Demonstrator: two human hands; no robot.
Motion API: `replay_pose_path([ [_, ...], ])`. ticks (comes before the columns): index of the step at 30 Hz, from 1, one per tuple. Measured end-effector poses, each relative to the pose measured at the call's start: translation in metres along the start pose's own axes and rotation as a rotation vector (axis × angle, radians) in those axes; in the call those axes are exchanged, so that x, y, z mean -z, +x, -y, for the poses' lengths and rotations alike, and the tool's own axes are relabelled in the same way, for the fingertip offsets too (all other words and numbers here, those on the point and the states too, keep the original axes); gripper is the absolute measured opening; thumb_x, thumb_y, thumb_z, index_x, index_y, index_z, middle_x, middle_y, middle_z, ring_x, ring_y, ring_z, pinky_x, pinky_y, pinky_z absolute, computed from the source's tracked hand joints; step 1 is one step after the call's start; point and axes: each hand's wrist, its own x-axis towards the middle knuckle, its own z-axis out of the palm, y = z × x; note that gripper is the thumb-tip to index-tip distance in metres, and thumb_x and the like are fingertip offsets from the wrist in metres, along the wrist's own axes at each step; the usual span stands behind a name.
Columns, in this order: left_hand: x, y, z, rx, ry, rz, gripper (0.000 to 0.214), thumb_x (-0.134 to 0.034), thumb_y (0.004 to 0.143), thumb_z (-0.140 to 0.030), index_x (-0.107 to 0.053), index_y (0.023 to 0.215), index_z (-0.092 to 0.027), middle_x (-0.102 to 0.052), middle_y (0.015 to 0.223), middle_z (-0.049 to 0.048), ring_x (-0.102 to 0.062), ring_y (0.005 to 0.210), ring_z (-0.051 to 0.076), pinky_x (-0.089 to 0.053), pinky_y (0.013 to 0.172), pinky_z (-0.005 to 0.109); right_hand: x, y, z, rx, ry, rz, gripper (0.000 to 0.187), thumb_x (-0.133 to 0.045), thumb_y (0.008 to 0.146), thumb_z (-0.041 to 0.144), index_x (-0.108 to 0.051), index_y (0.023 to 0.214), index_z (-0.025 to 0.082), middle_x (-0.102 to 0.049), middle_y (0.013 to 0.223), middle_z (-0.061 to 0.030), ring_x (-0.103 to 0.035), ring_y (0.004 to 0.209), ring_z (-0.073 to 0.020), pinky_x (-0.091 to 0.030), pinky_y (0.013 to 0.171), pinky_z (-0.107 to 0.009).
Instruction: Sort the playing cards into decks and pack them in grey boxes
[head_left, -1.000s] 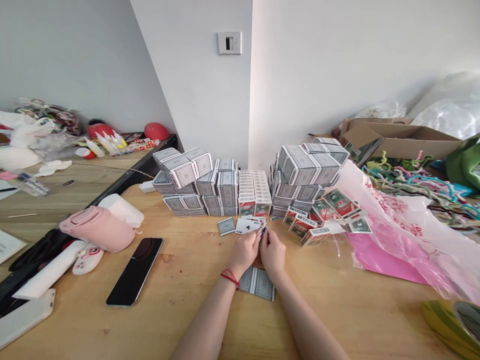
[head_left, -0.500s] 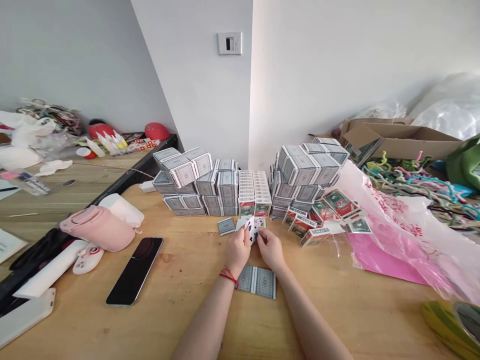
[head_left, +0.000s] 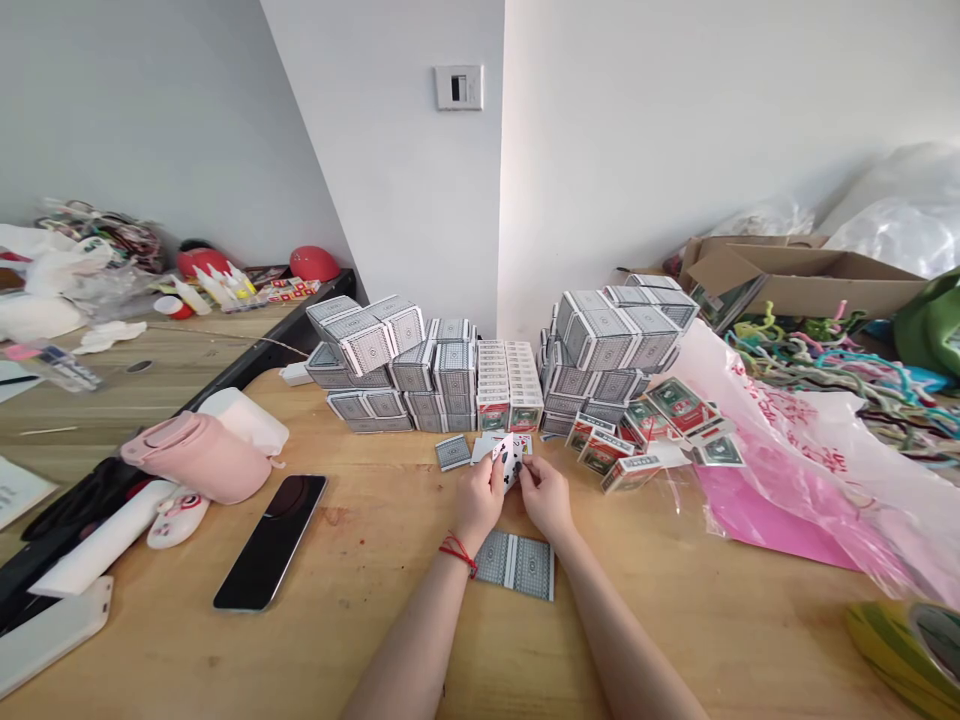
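Observation:
My left hand, with a red string at the wrist, and my right hand meet over the wooden table. Both pinch a small fan of playing cards held face up between them. Beneath my wrists lie two face-down cards with grey patterned backs. Just beyond my fingers a single face-down card and some face-up cards rest on the table.
Stacked card boxes stand at the back, with more on the right and loose red-green decks. A black phone and pink pouch lie left. A pink plastic bag and cardboard box sit right.
My hands have lifted the cards slightly and turned them, so a card face with a black suit now shows upright between my fingers. Nothing else on the table has moved.

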Motion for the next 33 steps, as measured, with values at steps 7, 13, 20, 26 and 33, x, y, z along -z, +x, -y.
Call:
replay_pose_path([
  [7, 0.006, 0.008, 0.003, 0.168, -0.341, 0.019, 0.039, -0.038, 0.082, -0.043, -0.046, 0.057, -0.015, -0.044, 0.049, -0.0022, -0.038, 0.046, 0.008, -0.029, 0.044, 0.018, 0.013, 0.004, 0.008, -0.361, 0.714, 0.281, 0.03, -0.059, 0.07, 0.046, -0.059, 0.077, 0.016, -0.064, 0.071, -0.0059, -0.06, 0.059, -0.0179, -0.052, 0.05, -0.031],
  [13, 0.01, 0.008, 0.002, 0.216, -0.387, 0.014, 0.042, -0.04, 0.078, -0.047, -0.037, 0.05, -0.016, -0.039, 0.047, -0.0032, -0.035, 0.047, 0.007, -0.027, 0.044, 0.019, 0.013, -0.002, 0.014, -0.455, 0.84, 0.461, 0.025, -0.064, 0.07, 0.037, -0.061, 0.081, 0.014, -0.066, 0.076, -0.008, -0.063, 0.071, -0.0185, -0.055, 0.058, -0.032],
  [20, 0.009, 0.005, -0.004, 0.183, -0.349, 0.006, 0.041, -0.04, 0.08, -0.044, -0.037, 0.049, -0.016, -0.04, 0.046, -0.0032, -0.035, 0.046, 0.007, -0.027, 0.045, 0.019, 0.011, -0.001, 0.013, -0.435, 0.792, 0.404, 0.027, -0.067, 0.066, 0.039, -0.063, 0.077, 0.014, -0.063, 0.063, -0.0044, -0.059, 0.055, -0.0141, -0.052, 0.045, -0.025],
  [26, 0.006, 0.004, -0.007, 0.177, -0.386, 0.041, 0.04, -0.038, 0.08, -0.044, -0.039, 0.051, -0.016, -0.04, 0.048, -0.0031, -0.035, 0.046, 0.007, -0.026, 0.044, 0.019, 0.006, 0.001, 0.008, -0.385, 0.699, 0.307, 0.032, -0.068, 0.062, 0.044, -0.059, 0.069, 0.014, -0.053, 0.05, 0.0028, -0.045, 0.039, -0.0075, -0.042, 0.033, -0.019],
  [33, 0.003, 0.004, -0.002, 0.172, -0.361, 0.028, 0.039, -0.041, 0.079, -0.042, -0.041, 0.051, -0.015, -0.04, 0.047, -0.0033, -0.036, 0.046, 0.007, -0.027, 0.044, 0.019, -0.003, -0.003, 0.008, -0.245, 0.435, 0.179, 0.036, -0.057, 0.069, 0.052, -0.053, 0.065, 0.017, -0.05, 0.044, 0.0052, -0.042, 0.03, -0.0081, -0.036, 0.029, -0.02],
])
